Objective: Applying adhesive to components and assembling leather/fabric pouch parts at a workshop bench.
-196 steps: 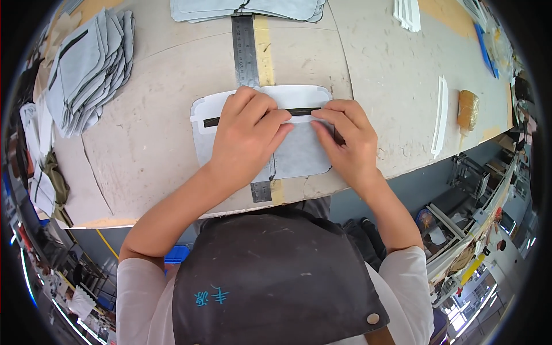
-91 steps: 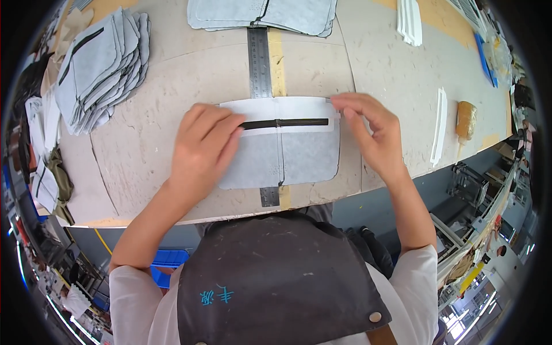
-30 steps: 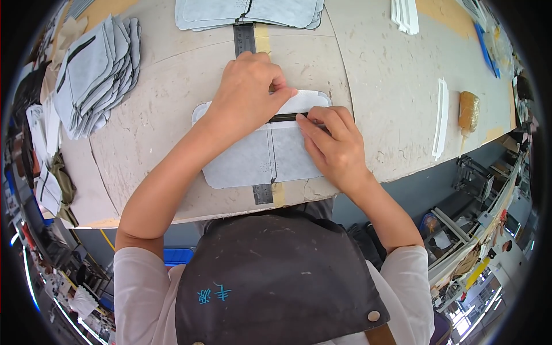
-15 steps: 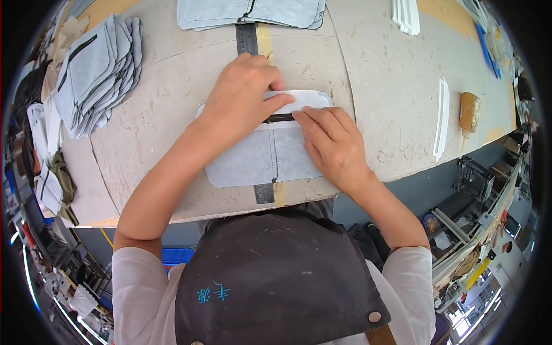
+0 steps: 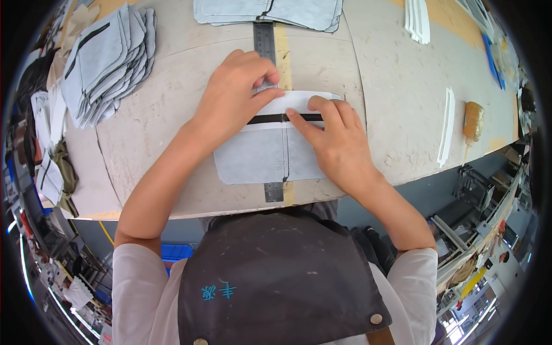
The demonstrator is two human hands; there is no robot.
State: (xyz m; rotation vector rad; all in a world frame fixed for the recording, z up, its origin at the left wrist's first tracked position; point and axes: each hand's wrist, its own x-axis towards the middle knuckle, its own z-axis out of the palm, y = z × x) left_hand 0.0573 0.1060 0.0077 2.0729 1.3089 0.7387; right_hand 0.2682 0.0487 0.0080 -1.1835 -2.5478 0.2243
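Observation:
On the worktable in front of me lies a grey, round-cornered fabric panel [image 5: 253,155], crossed by a black strip [image 5: 265,119] and a vertical seam. A white band [image 5: 302,99] runs along its far edge. My left hand [image 5: 236,86] is over the panel's far left part, thumb at the white band, fingers curled with a gap to the thumb. My right hand [image 5: 342,135] rests on the right side, its thumb stretched onto the black strip near the seam and its fingers apart. Both hands cover parts of the panel. Beneath it passes a dark metal ruler [image 5: 273,192].
A stack of similar grey panels [image 5: 103,63] lies at the far left, another stack [image 5: 264,10] beyond the ruler. White strips [image 5: 417,22] and a single white strip [image 5: 445,126] lie to the right, beside a brown taped tool [image 5: 474,121]. The table's near edge [image 5: 190,215] borders my apron.
My left hand has shifted left along the panel, uncovering more black strip. My right thumb has stretched left, and its fingers have spread. The whole view has shifted slightly.

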